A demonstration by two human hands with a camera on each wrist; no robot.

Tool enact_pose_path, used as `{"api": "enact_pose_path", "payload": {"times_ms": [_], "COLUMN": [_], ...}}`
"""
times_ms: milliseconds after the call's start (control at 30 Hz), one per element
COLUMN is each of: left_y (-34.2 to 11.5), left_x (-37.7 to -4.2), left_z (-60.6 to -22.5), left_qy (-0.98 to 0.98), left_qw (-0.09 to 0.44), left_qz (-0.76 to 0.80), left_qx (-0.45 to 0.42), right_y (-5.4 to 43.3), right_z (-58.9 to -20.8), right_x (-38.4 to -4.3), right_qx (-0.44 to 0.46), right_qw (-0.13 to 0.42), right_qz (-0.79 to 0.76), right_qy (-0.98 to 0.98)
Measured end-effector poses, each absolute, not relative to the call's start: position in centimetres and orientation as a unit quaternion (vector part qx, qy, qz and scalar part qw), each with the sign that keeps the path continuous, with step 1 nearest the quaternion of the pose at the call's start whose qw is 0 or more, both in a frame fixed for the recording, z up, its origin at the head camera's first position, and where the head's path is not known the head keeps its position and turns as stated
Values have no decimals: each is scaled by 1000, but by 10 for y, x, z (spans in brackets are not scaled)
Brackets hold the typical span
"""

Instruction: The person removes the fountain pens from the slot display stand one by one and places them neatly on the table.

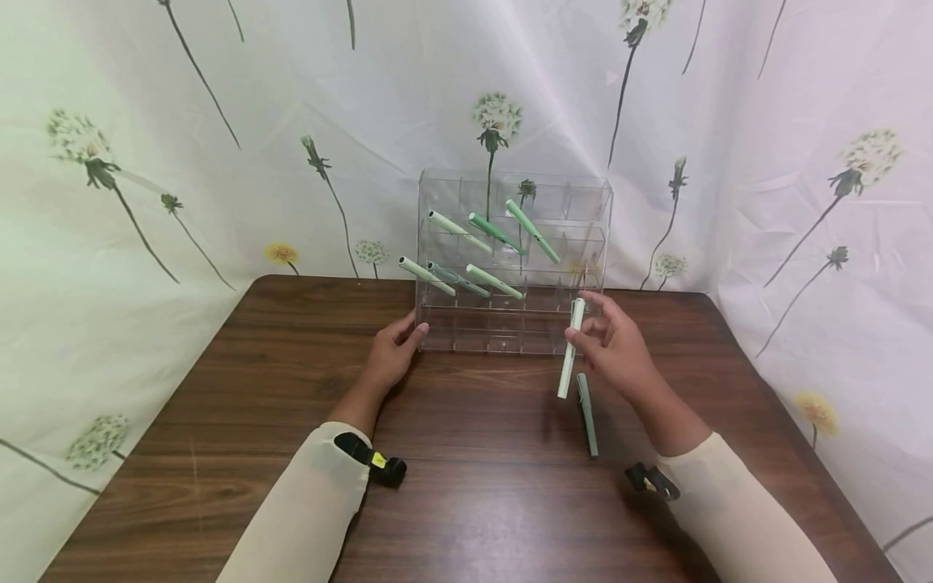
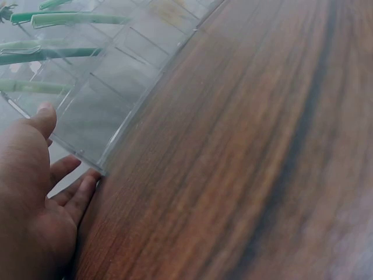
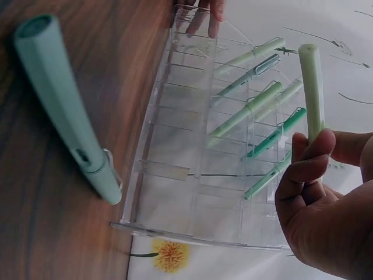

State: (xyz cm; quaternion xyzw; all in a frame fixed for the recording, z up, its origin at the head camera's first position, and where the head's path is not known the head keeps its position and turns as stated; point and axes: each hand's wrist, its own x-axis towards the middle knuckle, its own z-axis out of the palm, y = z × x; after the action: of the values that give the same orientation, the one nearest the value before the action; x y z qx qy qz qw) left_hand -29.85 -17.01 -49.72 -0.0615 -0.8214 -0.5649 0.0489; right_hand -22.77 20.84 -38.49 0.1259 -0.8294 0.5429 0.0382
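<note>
A clear stepped rack [image 1: 477,342] with small compartments stands at the back of the table. My left hand [image 1: 391,354] holds its lower left side, thumb at the front edge and fingers along the side. My right hand [image 1: 618,346] pinches a pale green pen [image 1: 570,356] between thumb and fingers, in front of the rack's right end and apart from it. In the right wrist view this pen [image 3: 312,87] points up from the fingertips. A grey-green pen [image 1: 587,417] lies on the table below the right hand; in the right wrist view its clip shows.
Two middle tiers of the rack hold several slanted pens in green shades, among them a dark green pen [image 1: 496,233] and a grey-green one [image 1: 457,279]. The brown wooden table [image 1: 466,502] meets a white curtain [image 1: 408,105] printed with dandelions close behind the rack.
</note>
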Motion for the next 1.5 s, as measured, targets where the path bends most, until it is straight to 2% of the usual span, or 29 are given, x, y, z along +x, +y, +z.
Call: {"api": "enact_pose_path", "payload": {"times_ms": [1033,1500], "left_y": [-169,-169], "left_x": [-300,-300], "left_z": [-499,-499], "left_qy": [-824,-821], "left_qw": [53,50], "left_qz": [-561,-566], "left_qx": [-62,-63], "right_y": [236,238], "right_z": [-429,-442], "right_x": [-227,-230], "right_qx": [119,138], "right_qw": [-83,-103], "right_qz": [491,478], "right_qy": [-859,-861]}}
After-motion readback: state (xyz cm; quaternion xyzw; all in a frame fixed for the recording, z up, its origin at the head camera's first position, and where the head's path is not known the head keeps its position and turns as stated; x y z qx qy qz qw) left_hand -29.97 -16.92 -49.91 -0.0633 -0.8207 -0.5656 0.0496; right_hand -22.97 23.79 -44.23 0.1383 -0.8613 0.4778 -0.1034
